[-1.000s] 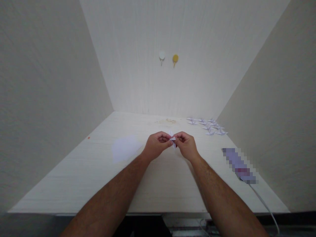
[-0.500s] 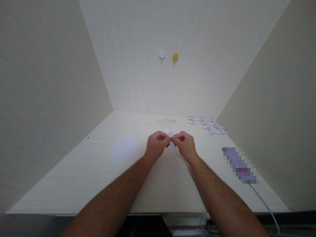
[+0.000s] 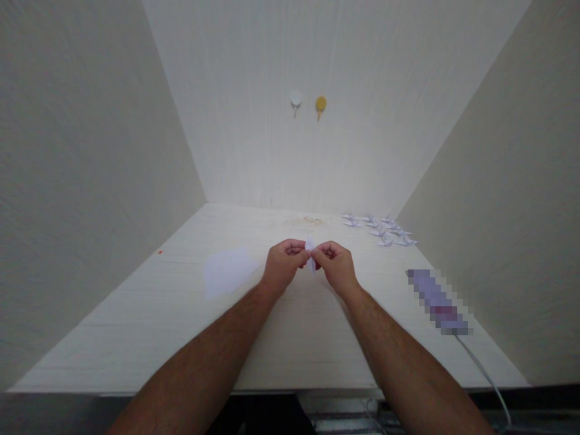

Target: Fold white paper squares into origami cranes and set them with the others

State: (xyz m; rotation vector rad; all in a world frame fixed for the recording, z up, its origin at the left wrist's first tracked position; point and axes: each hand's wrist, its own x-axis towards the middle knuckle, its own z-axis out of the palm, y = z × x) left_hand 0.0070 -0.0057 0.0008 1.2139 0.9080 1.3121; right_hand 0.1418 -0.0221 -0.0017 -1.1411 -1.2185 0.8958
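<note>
Between my two hands, over the middle of the table, is a small piece of folded white paper point(image 3: 310, 244). The fingertips of my left hand point(image 3: 286, 260) pinch it from the left. My right hand point(image 3: 333, 261) pinches it from the right, thumb and forefinger close to the left thumb. The paper stands upright and narrow, and my fingers hide much of its middle. Several white folded paper cranes point(image 3: 384, 233) sit together at the back right. A stack of white paper sheets point(image 3: 229, 272) lies to the left of my left hand.
A blurred-out flat object point(image 3: 437, 302) with a cable point(image 3: 483, 368) lies along the right side of the table point(image 3: 290, 338). Walls rise at left, right and back. A white hook point(image 3: 296, 99) and a yellow hook point(image 3: 321, 104) are on the back wall. A small orange bit point(image 3: 160, 252) is at left.
Both hands have shifted slightly left with the folded paper, which now shows a flatter, more upright shape between the fingertips. The cranes and the sheets have stayed put.
</note>
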